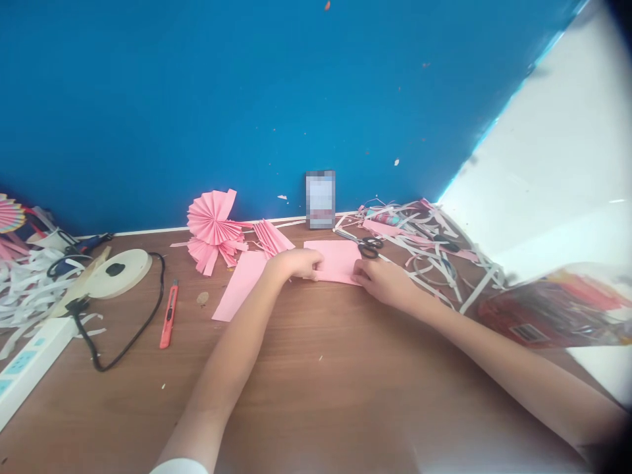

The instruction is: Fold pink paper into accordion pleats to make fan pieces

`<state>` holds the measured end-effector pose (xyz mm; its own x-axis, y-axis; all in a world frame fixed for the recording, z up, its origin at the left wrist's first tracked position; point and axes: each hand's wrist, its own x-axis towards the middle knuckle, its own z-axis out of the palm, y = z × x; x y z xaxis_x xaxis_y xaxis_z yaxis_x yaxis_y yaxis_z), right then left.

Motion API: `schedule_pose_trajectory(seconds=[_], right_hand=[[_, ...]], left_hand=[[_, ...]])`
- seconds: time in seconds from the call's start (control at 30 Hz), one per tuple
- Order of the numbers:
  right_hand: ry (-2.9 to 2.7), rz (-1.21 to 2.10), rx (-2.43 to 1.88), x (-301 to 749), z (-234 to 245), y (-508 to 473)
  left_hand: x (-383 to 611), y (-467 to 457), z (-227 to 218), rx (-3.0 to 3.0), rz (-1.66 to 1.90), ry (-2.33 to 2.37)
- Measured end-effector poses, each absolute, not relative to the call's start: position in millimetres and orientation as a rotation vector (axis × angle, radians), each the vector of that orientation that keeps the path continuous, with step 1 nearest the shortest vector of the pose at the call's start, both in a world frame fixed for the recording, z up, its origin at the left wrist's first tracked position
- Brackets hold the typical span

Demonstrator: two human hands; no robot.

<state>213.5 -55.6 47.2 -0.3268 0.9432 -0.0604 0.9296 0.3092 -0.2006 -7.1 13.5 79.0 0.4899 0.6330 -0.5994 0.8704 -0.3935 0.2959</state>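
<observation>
A sheet of pink paper lies on the brown table between my two hands. My left hand is closed on its left near edge, fingers curled. At the right near corner, my right hand pinches the same sheet. Scissors with black handles rest at the paper's far right corner, close to my right hand. Another pink sheet lies partly under my left forearm. Just beyond it is an accordion-folded pink paper. Pink paper fans stand against the wall to the left.
A phone leans on the blue wall. Paper strips are heaped at right, near a plastic bag. On the left are a red utility knife, a tape roll, a black cable and a power strip.
</observation>
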Motion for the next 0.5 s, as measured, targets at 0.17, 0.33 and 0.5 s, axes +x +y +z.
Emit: schedule_pose_trajectory(seconds=[0.17,0.33,0.5], right_hand=[[-2.471,0.413,-1.762,220.9,42.0,-45.8],[-2.505,0.442,-1.669,223.3,42.0,-43.7],[-2.445,0.439,-1.653,225.4,37.8,-39.5]], left_hand=[[-15.0,21.0,73.3,2.058,-0.497,1.209],[-18.3,23.7,72.4,2.033,-0.486,1.186],[-19.3,23.7,73.6,2.081,-0.377,1.149]])
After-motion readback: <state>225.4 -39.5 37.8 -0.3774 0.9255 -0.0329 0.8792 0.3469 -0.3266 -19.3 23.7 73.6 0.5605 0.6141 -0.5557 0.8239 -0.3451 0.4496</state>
